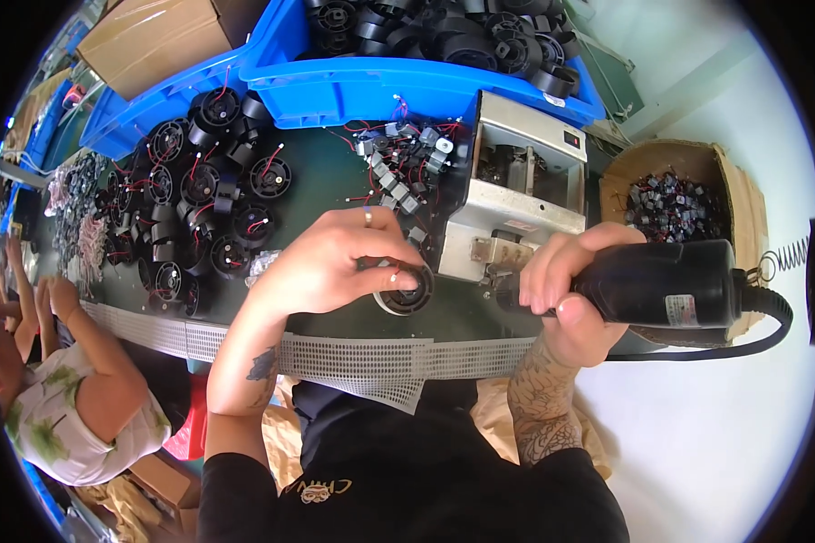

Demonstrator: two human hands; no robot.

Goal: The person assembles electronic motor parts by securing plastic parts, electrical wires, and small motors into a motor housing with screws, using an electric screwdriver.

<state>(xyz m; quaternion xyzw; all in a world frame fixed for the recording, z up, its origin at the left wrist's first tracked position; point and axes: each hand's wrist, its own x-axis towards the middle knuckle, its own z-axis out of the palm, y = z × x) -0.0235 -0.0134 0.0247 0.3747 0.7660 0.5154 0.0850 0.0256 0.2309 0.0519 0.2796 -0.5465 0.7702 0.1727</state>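
Observation:
Between the thumb and fingers of my left hand (pixel 340 262) is a round black plastic housing (pixel 415 299), held low over the green table. My right hand (pixel 570 294) is wrapped round a black electric screwdriver (pixel 666 282) that lies nearly level. Its narrow front end points left, close to the metal outlet of a screw feeder (pixel 514 213), a pale metal box with an open top. Whether the tip touches the outlet I cannot tell. Behind my left hand, a heap of small motors (pixel 398 172) with red and black wires rests on the table.
Many black housings with wires (pixel 199 185) cover the left of the table. Blue bins (pixel 335 90) line the back, one full of black rings. A cardboard box of motors (pixel 743 190) stands right. A co-worker (pixel 86 389) sits left. White mesh (pixel 344 357) edges the table.

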